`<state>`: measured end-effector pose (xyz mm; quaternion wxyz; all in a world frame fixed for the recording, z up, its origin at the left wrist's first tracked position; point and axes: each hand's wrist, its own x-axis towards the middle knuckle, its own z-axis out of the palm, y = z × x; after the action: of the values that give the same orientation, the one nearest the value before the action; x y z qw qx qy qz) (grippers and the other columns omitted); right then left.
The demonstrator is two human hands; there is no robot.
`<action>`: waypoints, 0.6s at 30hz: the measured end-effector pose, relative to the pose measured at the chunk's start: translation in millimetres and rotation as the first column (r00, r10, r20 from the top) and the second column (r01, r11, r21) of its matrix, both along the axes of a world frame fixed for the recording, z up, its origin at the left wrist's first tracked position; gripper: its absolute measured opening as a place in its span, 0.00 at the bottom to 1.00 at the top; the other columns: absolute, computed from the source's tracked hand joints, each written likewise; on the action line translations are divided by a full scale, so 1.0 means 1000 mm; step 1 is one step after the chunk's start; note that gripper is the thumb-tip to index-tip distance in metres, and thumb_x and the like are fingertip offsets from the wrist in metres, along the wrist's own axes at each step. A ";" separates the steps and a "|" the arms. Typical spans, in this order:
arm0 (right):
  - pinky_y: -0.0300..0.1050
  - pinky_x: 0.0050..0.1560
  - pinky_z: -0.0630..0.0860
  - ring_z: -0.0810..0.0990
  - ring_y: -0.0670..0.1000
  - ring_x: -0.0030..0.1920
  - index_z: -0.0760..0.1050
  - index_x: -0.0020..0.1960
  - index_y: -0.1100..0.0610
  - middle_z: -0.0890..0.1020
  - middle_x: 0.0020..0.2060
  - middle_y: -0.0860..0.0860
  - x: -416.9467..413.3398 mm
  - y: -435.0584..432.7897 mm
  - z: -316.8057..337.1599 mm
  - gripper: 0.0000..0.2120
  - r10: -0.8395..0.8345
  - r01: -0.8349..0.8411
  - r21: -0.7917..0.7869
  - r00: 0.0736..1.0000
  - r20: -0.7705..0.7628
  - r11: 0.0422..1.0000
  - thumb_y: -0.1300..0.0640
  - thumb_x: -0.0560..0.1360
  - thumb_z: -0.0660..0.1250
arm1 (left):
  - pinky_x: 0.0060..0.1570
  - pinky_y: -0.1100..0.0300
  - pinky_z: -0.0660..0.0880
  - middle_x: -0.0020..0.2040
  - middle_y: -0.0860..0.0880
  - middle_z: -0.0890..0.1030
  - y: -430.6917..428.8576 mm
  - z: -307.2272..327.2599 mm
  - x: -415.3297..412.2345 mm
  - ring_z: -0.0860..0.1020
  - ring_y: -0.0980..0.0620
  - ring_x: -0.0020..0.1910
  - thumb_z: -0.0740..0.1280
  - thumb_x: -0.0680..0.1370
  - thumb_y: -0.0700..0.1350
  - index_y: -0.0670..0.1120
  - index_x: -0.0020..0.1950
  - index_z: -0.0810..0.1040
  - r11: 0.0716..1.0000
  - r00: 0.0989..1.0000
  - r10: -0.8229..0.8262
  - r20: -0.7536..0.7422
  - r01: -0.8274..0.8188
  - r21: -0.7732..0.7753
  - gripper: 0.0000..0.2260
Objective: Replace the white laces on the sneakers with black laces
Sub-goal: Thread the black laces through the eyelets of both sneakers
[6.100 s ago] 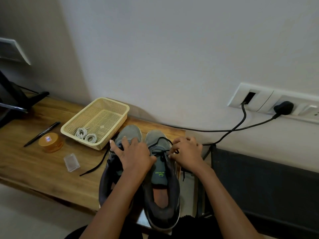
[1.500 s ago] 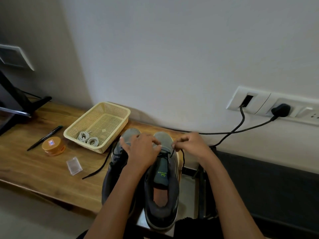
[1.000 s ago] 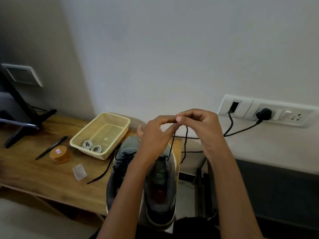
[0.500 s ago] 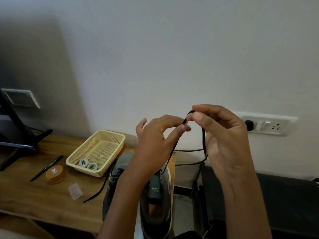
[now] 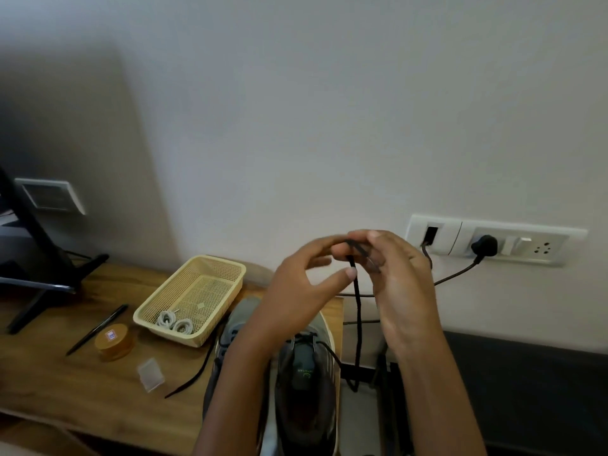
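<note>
A: What's on the desk (image 5: 49,383)?
B: The sneakers (image 5: 306,383), toes toward the wall; beside them a basket (image 5: 210,268) parks the white laces (image 5: 174,324) (coiled). Above them the right hand (image 5: 401,291) pinches the black lace (image 5: 358,324), likely drawing slack; the left hand (image 5: 296,301) touches it, thumb apart, grip unclear.

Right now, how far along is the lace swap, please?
Done: two coiled white laces lie in the cream mesh basket. In hand: the left hand and right hand pinch a black lace rising from the right grey sneaker. Left: finish threading it; a lace end from the left grey sneaker trails on the wooden table.
</note>
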<state>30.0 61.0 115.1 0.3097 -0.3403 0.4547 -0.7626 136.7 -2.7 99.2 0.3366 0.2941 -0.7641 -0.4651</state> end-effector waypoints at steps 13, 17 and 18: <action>0.29 0.48 0.68 0.81 0.41 0.46 0.81 0.43 0.57 0.85 0.35 0.52 0.003 -0.006 -0.012 0.12 0.022 0.030 0.250 0.979 -0.203 0.968 0.57 0.79 0.60 | 0.45 0.76 0.72 0.47 0.54 0.84 -0.010 -0.008 -0.004 0.80 0.64 0.48 0.70 0.75 0.47 0.46 0.50 0.84 0.941 0.892 0.335 -0.303 -0.302 0.152 0.08; 0.36 0.53 0.71 0.78 0.43 0.51 0.82 0.42 0.52 0.84 0.43 0.46 0.001 -0.013 -0.024 0.05 -0.097 0.158 0.223 0.960 -0.264 0.962 0.60 0.73 0.69 | 0.44 0.77 0.72 0.48 0.52 0.85 -0.014 -0.016 -0.005 0.80 0.62 0.50 0.70 0.74 0.46 0.47 0.49 0.84 0.943 0.922 0.310 -0.231 -0.268 0.198 0.06; 0.38 0.55 0.71 0.78 0.44 0.53 0.82 0.42 0.52 0.83 0.45 0.46 0.002 -0.015 -0.026 0.05 -0.085 0.143 0.219 0.964 -0.251 0.965 0.60 0.73 0.70 | 0.44 0.77 0.72 0.47 0.53 0.85 -0.013 -0.017 -0.005 0.80 0.62 0.50 0.70 0.75 0.46 0.48 0.48 0.83 0.949 0.932 0.291 -0.218 -0.251 0.193 0.05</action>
<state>32.2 46.0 89.2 0.2459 -0.3639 0.5948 -0.6733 131.3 -16.1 81.7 0.4637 0.3641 -0.6286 -0.5072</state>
